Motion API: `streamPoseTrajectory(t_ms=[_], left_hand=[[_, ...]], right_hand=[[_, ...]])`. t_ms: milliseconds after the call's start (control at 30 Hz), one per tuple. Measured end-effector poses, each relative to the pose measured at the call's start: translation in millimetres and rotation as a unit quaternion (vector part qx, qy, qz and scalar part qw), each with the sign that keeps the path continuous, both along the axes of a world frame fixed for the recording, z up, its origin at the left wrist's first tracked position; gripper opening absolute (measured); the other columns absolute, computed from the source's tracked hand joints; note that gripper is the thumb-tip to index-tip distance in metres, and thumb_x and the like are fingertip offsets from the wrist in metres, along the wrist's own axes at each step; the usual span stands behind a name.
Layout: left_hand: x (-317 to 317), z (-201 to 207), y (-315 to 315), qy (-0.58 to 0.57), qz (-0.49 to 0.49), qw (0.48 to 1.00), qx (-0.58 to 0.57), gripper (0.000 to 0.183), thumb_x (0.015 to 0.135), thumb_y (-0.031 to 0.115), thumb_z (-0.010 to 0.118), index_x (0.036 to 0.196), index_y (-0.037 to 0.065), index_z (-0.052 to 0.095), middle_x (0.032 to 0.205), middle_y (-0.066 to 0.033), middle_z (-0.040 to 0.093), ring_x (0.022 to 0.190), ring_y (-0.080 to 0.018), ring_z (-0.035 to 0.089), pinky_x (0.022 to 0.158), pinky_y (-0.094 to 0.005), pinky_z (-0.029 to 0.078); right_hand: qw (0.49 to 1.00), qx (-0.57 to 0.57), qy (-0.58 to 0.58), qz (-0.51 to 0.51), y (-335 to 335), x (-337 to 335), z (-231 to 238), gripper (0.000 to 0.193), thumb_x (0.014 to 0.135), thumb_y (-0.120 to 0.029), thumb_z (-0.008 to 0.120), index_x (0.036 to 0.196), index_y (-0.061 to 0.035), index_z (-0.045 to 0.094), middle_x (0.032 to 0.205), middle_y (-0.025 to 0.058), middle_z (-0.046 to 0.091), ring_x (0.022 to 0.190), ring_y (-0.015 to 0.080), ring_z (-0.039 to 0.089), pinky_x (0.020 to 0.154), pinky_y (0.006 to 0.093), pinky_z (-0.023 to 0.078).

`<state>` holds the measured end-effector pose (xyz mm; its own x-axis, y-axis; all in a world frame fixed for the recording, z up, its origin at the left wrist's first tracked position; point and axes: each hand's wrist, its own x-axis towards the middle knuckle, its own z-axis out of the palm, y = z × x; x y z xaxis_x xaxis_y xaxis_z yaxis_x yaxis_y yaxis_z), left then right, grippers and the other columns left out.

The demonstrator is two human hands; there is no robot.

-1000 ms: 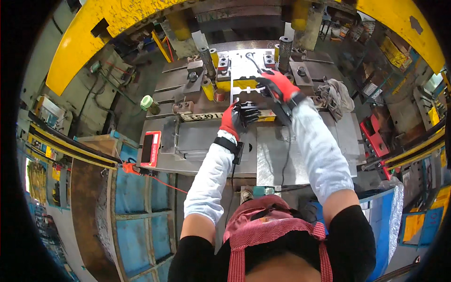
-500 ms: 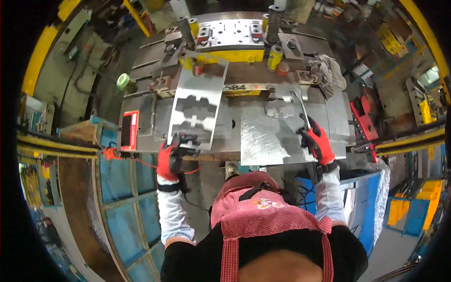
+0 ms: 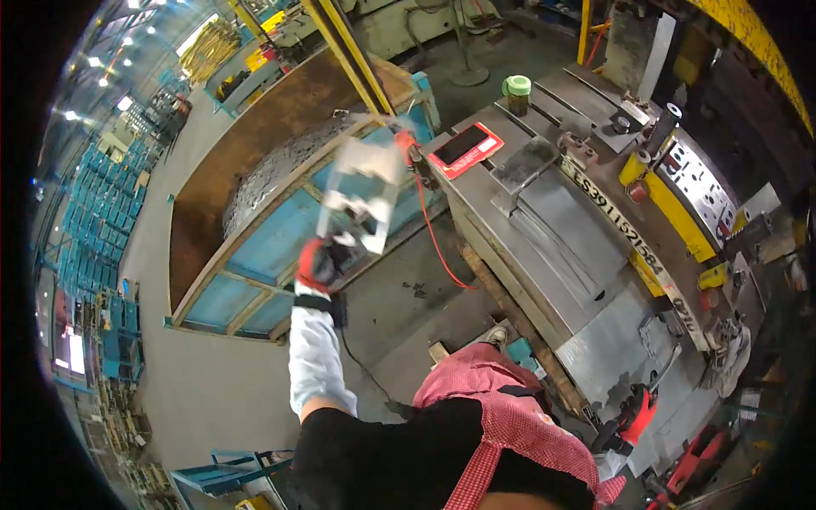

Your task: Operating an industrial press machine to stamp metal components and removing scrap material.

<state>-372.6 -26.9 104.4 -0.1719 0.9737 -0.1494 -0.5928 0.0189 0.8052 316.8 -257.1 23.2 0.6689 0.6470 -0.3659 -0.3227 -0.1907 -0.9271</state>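
My left hand (image 3: pixel 323 262), in a red and black glove, grips the near end of a punched metal sheet (image 3: pixel 364 183). Blurred by motion, the sheet has cut-outs and hangs over the side of a large blue-sided bin (image 3: pixel 255 242). At lower right, my right hand (image 3: pixel 631 418), gloved alike, is closed around a slim metal hand tool (image 3: pixel 668 365) whose exact kind I cannot make out. That hand is above a flat metal sheet (image 3: pixel 608 344) on the press table. Small cut metal pieces (image 3: pixel 653 336) lie near the tool's tip.
Grey metal scrap (image 3: pixel 280 170) fills part of the bin. The press table (image 3: pixel 501 225) carries a red-framed dark panel (image 3: pixel 466 147), a green-lidded jar (image 3: pixel 517 92) and a die with a perforated plate (image 3: pixel 701 187). A red cable (image 3: pixel 433 234) hangs between bin and table.
My view has turned left. My left hand has carried the punched sheet off the press table to the bin. My right hand stays by the table with the tool.
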Motion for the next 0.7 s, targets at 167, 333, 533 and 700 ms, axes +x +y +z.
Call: streamPoseTrajectory(t_ms=[167,333,533,700], left_hand=[[-85.2,36.0,125.0,-0.044,0.008,0.997,0.064,0.043,0.088,0.037,0.047,0.109,0.0,0.053,0.103,-0.0138,0.06,0.086,-0.0238,0.058,0.085,-0.0335,0.046],[85.2,1.0,170.3,0.101,-0.235,0.965,0.052,0.037,0.088,0.029,0.046,0.111,0.0,0.051,0.101,-0.0135,0.06,0.089,-0.024,0.059,0.083,-0.0334,0.046],[270.2,-40.8,84.1,0.242,-0.679,0.691,-0.049,0.042,0.09,0.02,0.045,0.126,0.0,0.041,0.12,-0.0154,0.052,0.106,-0.024,0.053,0.089,-0.0348,0.043],[358.1,-47.4,39.2,0.157,-0.71,0.686,-0.032,0.046,0.09,0.032,0.047,0.127,0.005,0.041,0.115,-0.0137,0.056,0.099,-0.0258,0.058,0.083,-0.0366,0.048]], right_hand=[[1.0,-0.021,0.02,-0.002,20.3,-4.7,7.7,0.047,0.083,-0.015,0.055,0.126,-0.0039,0.039,0.078,0.005,0.06,0.05,0.0092,0.047,0.041,0.0245,0.039],[0.991,0.073,-0.016,0.109,47.6,-38.8,51.3,0.055,0.081,-0.007,0.056,0.132,-0.0071,0.036,0.082,0.0062,0.06,0.054,0.0086,0.05,0.046,0.0253,0.046],[0.961,0.048,-0.094,0.256,128.8,-55.3,69.0,0.05,0.078,-0.01,0.061,0.125,-0.0061,0.046,0.072,-0.0039,0.048,0.06,0.0054,0.044,0.054,0.023,0.04],[0.921,-0.047,-0.19,0.337,193.7,-22.9,53.9,0.045,0.075,-0.02,0.065,0.115,-0.0023,0.052,0.082,0.0001,0.058,0.066,0.0091,0.049,0.063,0.0257,0.042]])
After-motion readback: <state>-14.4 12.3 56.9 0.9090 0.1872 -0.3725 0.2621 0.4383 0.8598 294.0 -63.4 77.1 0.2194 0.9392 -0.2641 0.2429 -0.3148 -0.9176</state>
